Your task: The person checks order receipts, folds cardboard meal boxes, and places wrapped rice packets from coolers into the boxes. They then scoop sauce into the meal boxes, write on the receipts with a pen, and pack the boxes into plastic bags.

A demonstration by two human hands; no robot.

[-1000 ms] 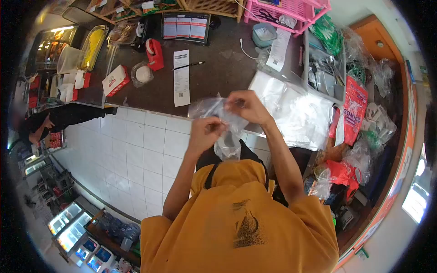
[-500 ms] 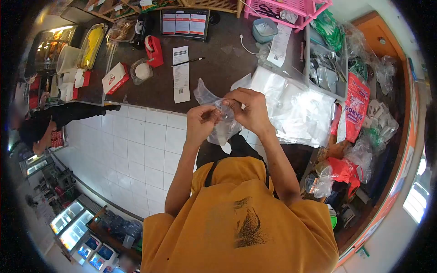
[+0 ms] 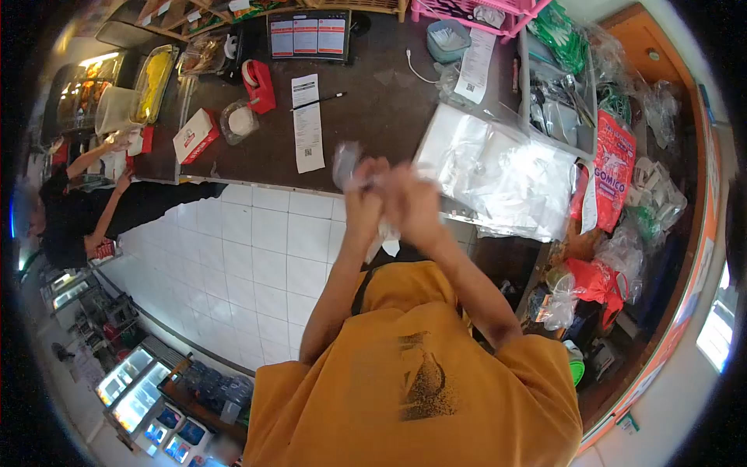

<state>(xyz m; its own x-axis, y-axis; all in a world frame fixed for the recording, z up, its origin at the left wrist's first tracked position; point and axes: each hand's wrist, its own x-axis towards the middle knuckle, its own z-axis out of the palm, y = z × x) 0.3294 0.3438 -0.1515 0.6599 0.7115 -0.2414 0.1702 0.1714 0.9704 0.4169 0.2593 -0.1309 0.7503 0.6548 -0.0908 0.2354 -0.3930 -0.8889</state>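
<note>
Gathered between my hands is a clear plastic bag. Its top sticks out above my left hand, and a pale end hangs below, near my lap. My left hand is closed around the bag. Pressed close beside it is my right hand, blurred by motion, its fingers curled at the bag's twisted part. What the bag holds, if anything, is hidden by my hands. A stack of clear plastic bags lies at the counter edge, just right of my right hand.
On the dark counter are a long receipt with a pen, a red tape dispenser, a tablet and a red-white box. A grey bin of utensils stands right. Another person works at left.
Both hands have drawn closer together and slightly lower, bunching the bag, less of which now shows. The person at left has reached toward the counter with both arms.
</note>
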